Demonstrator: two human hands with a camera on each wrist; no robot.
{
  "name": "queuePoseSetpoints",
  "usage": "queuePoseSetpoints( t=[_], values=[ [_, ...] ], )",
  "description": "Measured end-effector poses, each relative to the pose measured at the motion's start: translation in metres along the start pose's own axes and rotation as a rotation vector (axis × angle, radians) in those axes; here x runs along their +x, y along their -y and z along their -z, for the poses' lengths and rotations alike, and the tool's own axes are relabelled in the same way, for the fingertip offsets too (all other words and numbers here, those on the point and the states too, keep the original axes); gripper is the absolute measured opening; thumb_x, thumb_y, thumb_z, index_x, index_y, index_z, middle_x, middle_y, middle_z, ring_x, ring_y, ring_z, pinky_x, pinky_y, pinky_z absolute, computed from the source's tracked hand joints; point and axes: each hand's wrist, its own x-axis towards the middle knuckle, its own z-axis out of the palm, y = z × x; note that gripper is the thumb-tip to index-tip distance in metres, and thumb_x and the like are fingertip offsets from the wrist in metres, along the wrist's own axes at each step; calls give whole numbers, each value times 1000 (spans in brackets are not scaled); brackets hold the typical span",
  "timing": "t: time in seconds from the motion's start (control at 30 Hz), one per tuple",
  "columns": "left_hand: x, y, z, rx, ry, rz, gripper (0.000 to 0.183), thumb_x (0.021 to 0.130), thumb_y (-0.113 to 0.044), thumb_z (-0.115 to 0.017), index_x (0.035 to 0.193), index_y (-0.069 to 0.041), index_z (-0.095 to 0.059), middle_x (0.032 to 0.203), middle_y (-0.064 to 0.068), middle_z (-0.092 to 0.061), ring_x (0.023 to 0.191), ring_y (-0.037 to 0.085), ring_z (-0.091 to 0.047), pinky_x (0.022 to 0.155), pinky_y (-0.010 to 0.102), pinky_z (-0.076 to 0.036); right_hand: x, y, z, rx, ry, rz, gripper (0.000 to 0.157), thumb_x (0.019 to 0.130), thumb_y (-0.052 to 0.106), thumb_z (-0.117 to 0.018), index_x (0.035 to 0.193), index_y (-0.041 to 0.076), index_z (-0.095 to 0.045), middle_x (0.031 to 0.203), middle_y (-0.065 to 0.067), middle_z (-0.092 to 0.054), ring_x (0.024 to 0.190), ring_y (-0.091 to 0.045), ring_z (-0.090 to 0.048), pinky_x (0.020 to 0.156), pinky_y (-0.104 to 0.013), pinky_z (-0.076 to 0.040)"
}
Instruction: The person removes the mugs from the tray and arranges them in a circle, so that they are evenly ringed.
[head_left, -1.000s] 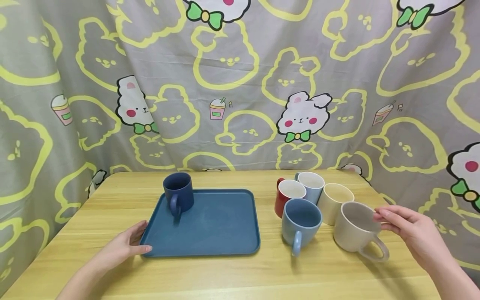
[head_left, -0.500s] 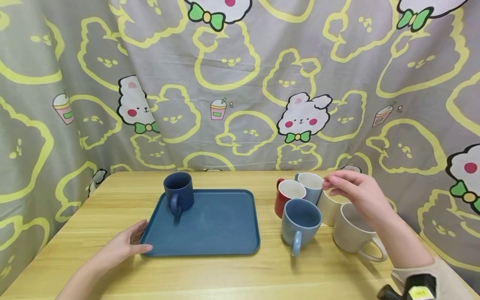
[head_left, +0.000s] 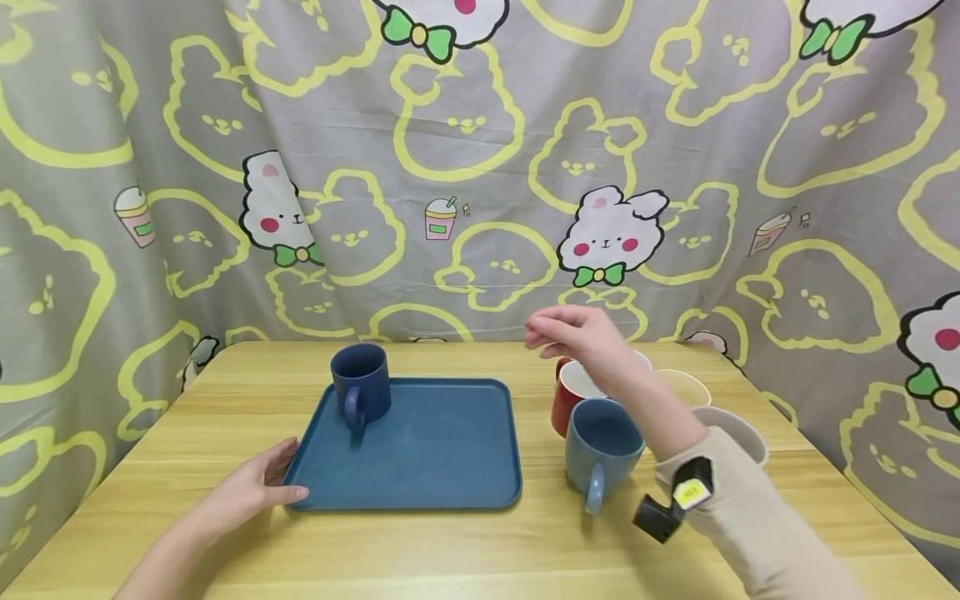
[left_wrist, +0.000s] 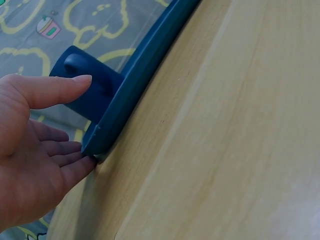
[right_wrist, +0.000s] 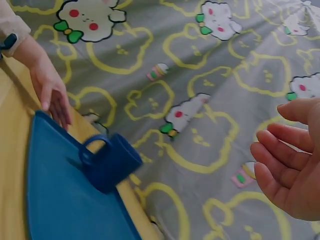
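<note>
My left hand (head_left: 247, 492) touches the near-left corner of a blue tray (head_left: 427, 454). Its fingertips meet the rim, and the thumb lies straight over the corner, as the left wrist view (left_wrist: 45, 145) also has it from the side. A dark blue mug (head_left: 369, 385) stands upright at the tray's far-left corner, handle toward me. My right hand (head_left: 581, 337) hangs in the air above the red mug (head_left: 566, 408), fingers loosely bent and holding nothing. Below that arm is a blue mug (head_left: 600, 458) with its handle to the front.
Behind the right forearm, a cream mug (head_left: 684, 385) and a grey mug (head_left: 738, 429) show mostly as rims. A white-lined mug (head_left: 640, 362) is largely hidden behind the hand. The wooden table (head_left: 420, 554) ends at a patterned curtain (head_left: 480, 200).
My right hand has swept left from beside the grey mug, across the cream mug, to above the red mug. The left hand, tray and dark blue mug stay in place.
</note>
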Motion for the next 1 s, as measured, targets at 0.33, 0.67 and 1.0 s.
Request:
queuePoseSetpoints(
  t=[0.33, 0.67, 1.0],
  values=[
    [-1, -2, -2, -12, -7, 4, 89, 84, -18, -68, 136, 23, -8, 141, 41, -12, 127, 54, -20, 103, 58, -24, 45, -23, -78, -30, 111, -71, 29, 91, 16, -59, 111, -4, -62, 95, -12, -68, 90, -22, -64, 78, -33, -54],
    [1, -3, -4, -12, -17, 4, 90, 83, -19, -69, 136, 23, -10, 141, 41, -13, 128, 54, -20, 104, 58, -23, 67, -69, -140, -39, 157, -116, 28, 88, 17, -63, 106, -4, -66, 91, -13, -69, 84, -21, -66, 72, -32, -56],
    [-1, -3, -5, -17, -23, 9, 89, 83, -18, -69, 136, 23, -10, 141, 41, -13, 128, 54, -20, 104, 58, -23, 65, -116, -182, -87, 164, -206, 29, 85, 26, -68, 103, 4, -70, 95, -1, -69, 86, -16, -64, 71, -32, -55]
  ],
)
